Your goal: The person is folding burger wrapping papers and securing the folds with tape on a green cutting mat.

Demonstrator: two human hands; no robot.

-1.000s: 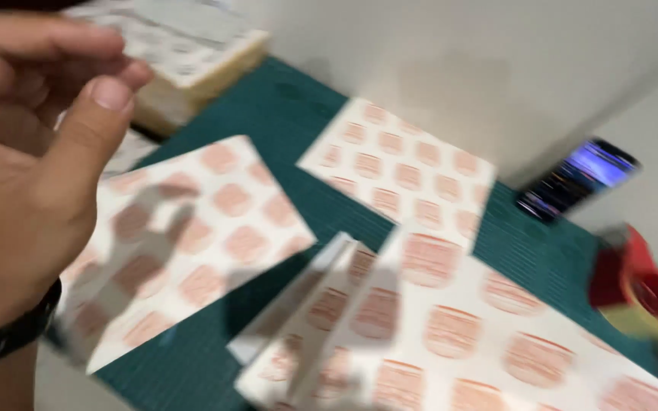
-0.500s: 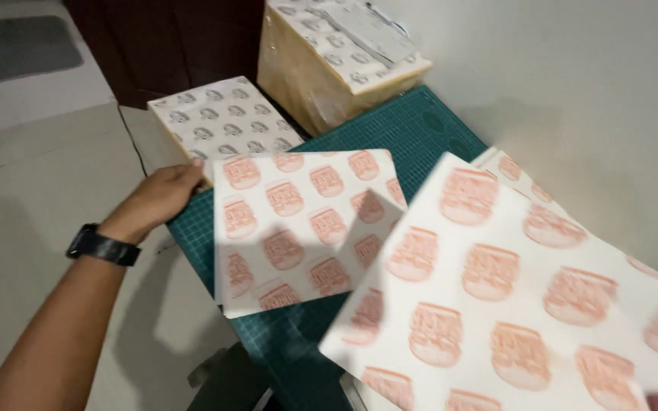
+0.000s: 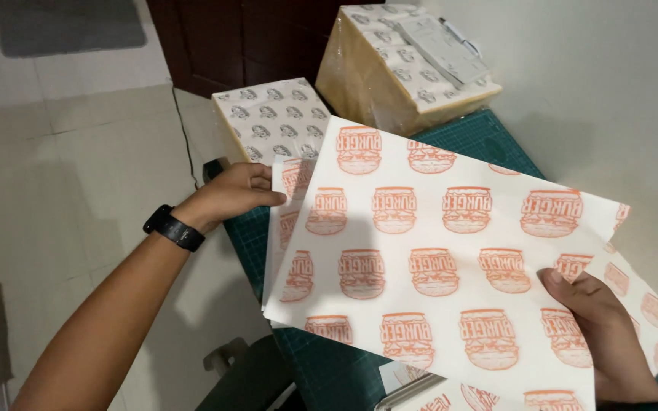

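Landmark: the green cutting mat (image 3: 489, 144).

Right hand (image 3: 599, 335), nearest the camera at the mat's near right end, grasps the top paper sheet (image 3: 436, 251), a white sheet with orange burger prints. Thumb lies on top of its near right edge, fingers are under it. The sheet is lifted and tilted above the mat and covers most of it.

Left hand (image 3: 234, 194), over the mat's left edge, is loosely curled, fingertips on the left edge of a lower sheet (image 3: 287, 221) peeking from under the top one. I cannot tell whether it pinches that edge or only presses on it. A black wristwatch (image 3: 174, 228) sits on that wrist.

Doing it well, my judgement: keep the right pinch light so the paper doesn't crease, pin the lower sheet flat with the left fingertips so only 1 sheet comes up, and lift evenly.

Beyond the mat's far left corner is a wrapped stack with grey prints (image 3: 276, 118). At the far end sits a tan wrapped bundle (image 3: 405, 72) with a paper slip on top.

Hidden: the mat's middle, and how many sheets lie beneath. More printed sheets at the near edge are cut off. The dark shape below the mat, near left, is unclear.
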